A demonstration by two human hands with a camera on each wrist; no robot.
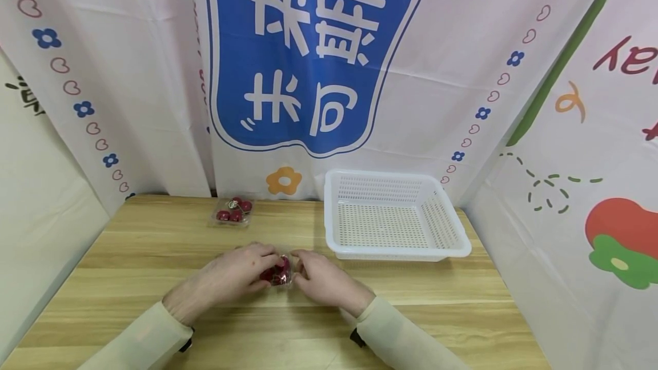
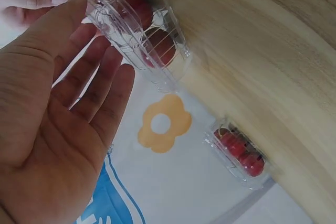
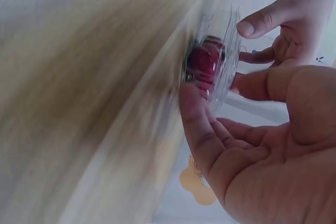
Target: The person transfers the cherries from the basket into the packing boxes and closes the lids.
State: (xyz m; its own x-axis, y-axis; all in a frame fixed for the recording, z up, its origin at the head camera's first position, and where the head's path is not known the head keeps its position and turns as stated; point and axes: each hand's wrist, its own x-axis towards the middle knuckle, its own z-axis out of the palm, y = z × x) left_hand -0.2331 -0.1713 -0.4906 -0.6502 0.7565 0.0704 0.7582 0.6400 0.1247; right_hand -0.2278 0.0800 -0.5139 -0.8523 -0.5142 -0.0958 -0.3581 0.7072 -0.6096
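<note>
Between both hands, low over the wooden table, is a clear plastic box of cherries (image 1: 280, 273). In the right wrist view my right hand (image 3: 278, 145) pinches the near end of this box (image 3: 207, 66), fingers on one side and thumb on the other. My left hand (image 1: 241, 267) is at the opposite side. Seen from the left wrist, the left hand (image 2: 63, 108) has fairly straight fingers under the box (image 2: 136, 24), and its thumb lies at the lid edge. A second clear box of cherries (image 1: 233, 211) sits near the table's back edge.
A white perforated plastic basket (image 1: 398, 253) stands at the back right of the wooden table (image 1: 411, 307). Printed cloth (image 1: 288, 61) hangs behind the table, with more at both sides.
</note>
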